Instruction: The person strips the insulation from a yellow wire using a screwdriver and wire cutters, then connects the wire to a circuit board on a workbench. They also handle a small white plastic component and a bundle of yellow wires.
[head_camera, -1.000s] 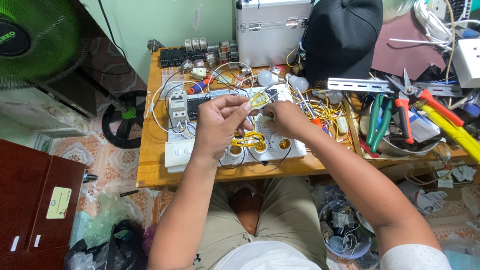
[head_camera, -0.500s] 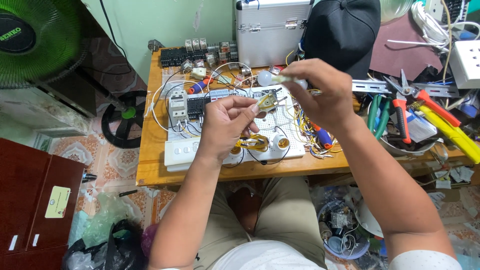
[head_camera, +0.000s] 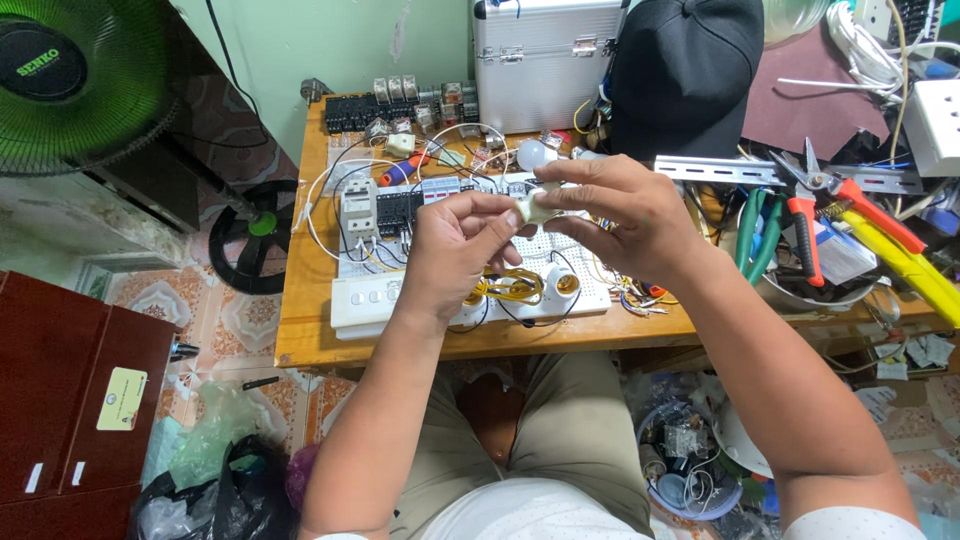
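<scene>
R hand (head_camera: 622, 215) back at L hand (head_camera: 458, 245), both gripping small part (head_camera: 532, 208).

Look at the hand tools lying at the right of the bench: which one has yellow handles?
The long cutter at the far right edge: its handles are yellow, while the pliers beside it have green handles and the snips have red-orange ones.

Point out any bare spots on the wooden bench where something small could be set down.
Bare wood shows along the bench's front edge below the white board, and in a narrow left strip beside the breakers. The right side around the pliers is crowded. Both hands hold a small white part.
</scene>
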